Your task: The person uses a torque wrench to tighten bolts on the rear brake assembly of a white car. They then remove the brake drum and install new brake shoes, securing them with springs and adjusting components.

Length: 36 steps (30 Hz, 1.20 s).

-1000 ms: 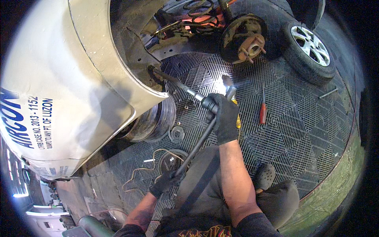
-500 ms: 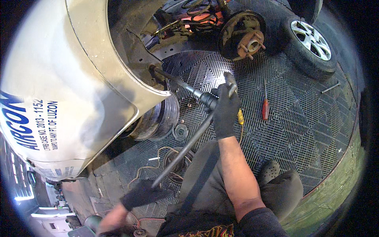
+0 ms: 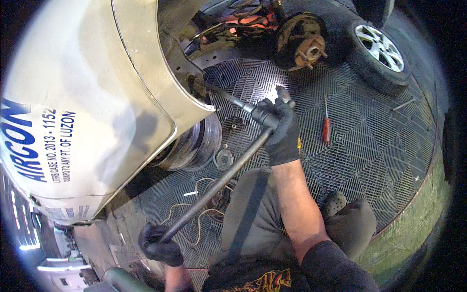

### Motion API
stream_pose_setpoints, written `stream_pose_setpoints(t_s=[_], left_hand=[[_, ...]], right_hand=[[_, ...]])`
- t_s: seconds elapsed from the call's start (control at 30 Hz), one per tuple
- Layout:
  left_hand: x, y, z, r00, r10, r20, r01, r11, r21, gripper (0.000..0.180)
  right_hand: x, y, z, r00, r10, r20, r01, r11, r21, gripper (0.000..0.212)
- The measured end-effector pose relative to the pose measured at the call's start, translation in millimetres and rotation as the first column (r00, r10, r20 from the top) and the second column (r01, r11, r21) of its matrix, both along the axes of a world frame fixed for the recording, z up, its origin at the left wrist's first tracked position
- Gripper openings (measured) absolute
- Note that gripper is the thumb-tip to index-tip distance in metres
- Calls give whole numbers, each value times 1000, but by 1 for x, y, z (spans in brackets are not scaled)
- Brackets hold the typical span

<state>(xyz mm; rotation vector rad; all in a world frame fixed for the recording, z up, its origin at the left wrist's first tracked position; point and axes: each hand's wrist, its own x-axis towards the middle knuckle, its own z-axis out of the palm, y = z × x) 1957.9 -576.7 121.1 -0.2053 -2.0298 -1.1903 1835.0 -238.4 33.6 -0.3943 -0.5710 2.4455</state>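
Observation:
A long grey metal wrench bar (image 3: pixel 219 182) slants across the middle, from near my lap up toward the wheel well. My left hand (image 3: pixel 159 243), in a black glove, is closed round its lower end. Also gloved in black, my right hand (image 3: pixel 283 129) wraps over the wrench's head, where bar and socket meet. From there a socket extension (image 3: pixel 238 102) runs to the rusty underside (image 3: pixel 197 85) inside the wheel well; its far end is hard to make out. Beside my right hand, a grey cylindrical tool end (image 3: pixel 283 95) sticks up.
The pale car panel (image 3: pixel 97 112) fills the left. A rusty wheel hub (image 3: pixel 309 52) stands beyond my right hand. On the dark grid floor lie a red screwdriver (image 3: pixel 326 130), a tyre with alloy rim (image 3: pixel 382 48), a bare rim (image 3: pixel 206 141) and a metal rod (image 3: pixel 404 104).
My left hand has shifted left and now wraps round the bar's end, which has swung down and left. My right hand stays at the wrench head. The view has shifted slightly.

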Motion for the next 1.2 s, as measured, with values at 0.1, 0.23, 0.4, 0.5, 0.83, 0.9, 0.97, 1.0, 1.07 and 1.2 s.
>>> stream_pose_setpoints(t_s=[0.1, 0.23, 0.4, 0.5, 0.83, 0.9, 0.97, 1.0, 1.07, 1.2], left_hand=[[-20, -7, -2, 973, 135, -188, -162, 977, -139, 60], [-52, 0, 32, 980, -141, -138, 69, 899, -434, 58], [-59, 29, 59, 957, -289, 10, 251, 816, -520, 57], [-58, 34, 69, 948, -310, 76, 301, 789, -536, 56], [-65, 36, 90, 921, -348, 176, 383, 723, -575, 54], [-59, 34, 99, 921, -339, 192, 385, 721, -576, 53], [-48, 26, 108, 925, -318, 208, 378, 719, -583, 53], [-43, 21, 111, 926, -307, 218, 376, 716, -589, 52], [-35, 11, 111, 929, -292, 228, 370, 719, -588, 52], [-50, -8, 100, 837, -506, -209, 379, 811, -445, 49]], right_hand=[[17, -12, -4, 991, -66, 117, -11, 827, 563, 33], [0, -4, -30, 842, -238, 484, -216, 672, 708, 42], [-27, 8, -55, 715, -606, 350, 88, 574, 814, 34], [-12, 4, -53, 790, -467, 398, -51, 596, 802, 35], [5, 5, -4, 692, -561, 455, -172, 484, 858, 35], [9, 17, 1, 659, -740, 133, -153, 41, 987, 35], [10, 29, 7, 772, -631, 82, -250, -182, 951, 35], [10, 31, 12, 855, -490, 168, -308, -220, 926, 36], [9, 40, 19, 891, -273, 364, -400, -89, 912, 33], [9, 48, 25, 932, -188, 311, -326, -55, 944, 33]])
